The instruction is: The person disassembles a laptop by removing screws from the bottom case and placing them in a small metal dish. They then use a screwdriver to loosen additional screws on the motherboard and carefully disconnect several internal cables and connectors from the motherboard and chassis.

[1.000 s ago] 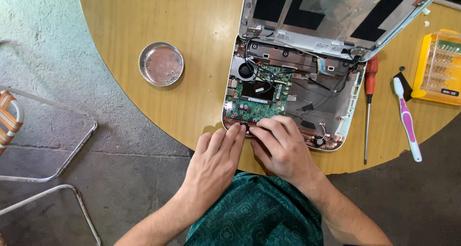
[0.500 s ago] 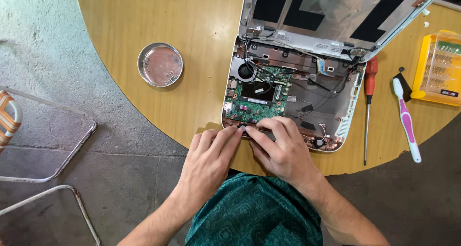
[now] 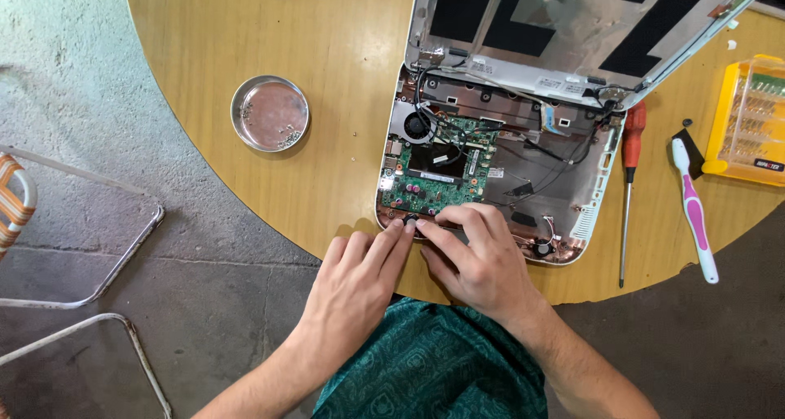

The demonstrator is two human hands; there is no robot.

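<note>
at the table's left sits a screw dish [image 3: 270, 113]; the left hand [image 3: 356, 276] and right hand [image 3: 482, 259] pinch a small dark part [image 3: 410, 220] at the opened laptop [image 3: 491, 182] front edge. a slip might scrape the green board [image 3: 441, 170].

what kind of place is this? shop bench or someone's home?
Probably an informal or home repair spot, not a fitted workshop: a round wooden table on bare concrete floor, an opened laptop with its circuit board exposed, a metal dish of screws, and a yellow bit set beside a red screwdriver.

Dish [image 3: 270, 113] left of laptop [image 3: 499, 174]
</note>
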